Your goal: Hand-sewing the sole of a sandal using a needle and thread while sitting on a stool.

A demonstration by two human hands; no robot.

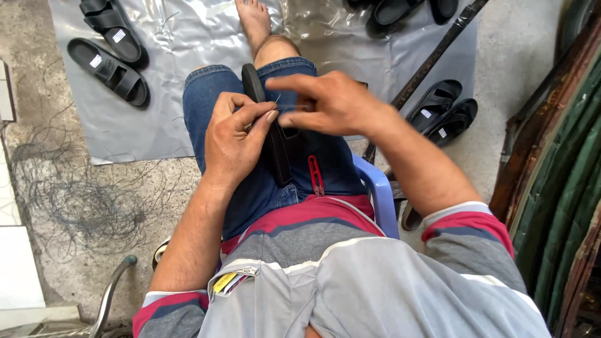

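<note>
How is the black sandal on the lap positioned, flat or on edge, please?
On edge: the black sandal shows its thin side upward, steadied by the left hand.

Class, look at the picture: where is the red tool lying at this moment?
In the head view, the red tool lies on the person's lap, on the blue jeans, just right of the black sandal held by both hands.

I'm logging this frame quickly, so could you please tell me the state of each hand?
Left hand: closed around the black sandal on the lap.
Right hand: fingers pinched together by the sandal's edge; whatever they hold is too small to tell.
</note>
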